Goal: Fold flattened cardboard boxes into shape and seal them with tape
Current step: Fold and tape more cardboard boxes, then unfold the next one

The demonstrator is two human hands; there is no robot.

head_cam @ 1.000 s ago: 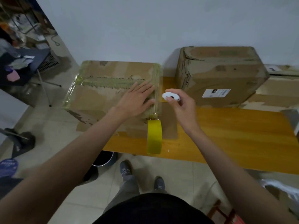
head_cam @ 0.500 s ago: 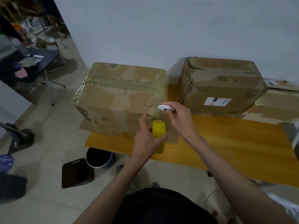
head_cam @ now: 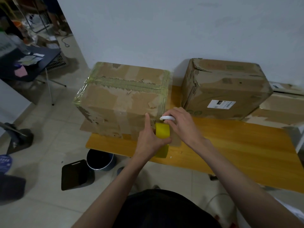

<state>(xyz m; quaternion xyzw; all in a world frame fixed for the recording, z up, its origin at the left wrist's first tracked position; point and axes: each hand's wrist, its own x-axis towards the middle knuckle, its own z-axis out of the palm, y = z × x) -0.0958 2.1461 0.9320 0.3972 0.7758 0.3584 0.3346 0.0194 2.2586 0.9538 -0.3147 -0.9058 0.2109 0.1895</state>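
At the table's near left corner, much of the yellow tape roll (head_cam: 162, 132) is hidden: the left hand (head_cam: 150, 142) covers its middle, so only an upper band and a lower edge show. Which end of the tape is free cannot be made out. The right hand (head_cam: 182, 125) curls round a small white object (head_cam: 167, 118), flat and rounded, mostly covered by the fingers; whether it is a cutter or something else is unclear. The bottom edge of the taped box, behind both hands, is not visible.

Left hand grips the roll, thumb pointing up against the box's near face. Right hand holds the white object just above the roll, at the box's near right corner.

Taped cardboard box (head_cam: 121, 99) stands folded and closed on the wooden table (head_cam: 238, 145), overhanging its left end. Glossy yellowish tape runs along the top seam and down both side edges. Brown surface is scuffed, with torn patches where the outer paper has peeled.

Second cardboard box (head_cam: 225, 89) sits to the right, against the wall, dented and creased, with a white label on its near face. More cardboard at the far right is cut off by the frame.

Table top is smooth orange-brown wood grain. On the tiled floor below: a dark round bucket (head_cam: 100, 159) and a flat black lid (head_cam: 76, 175) beside it
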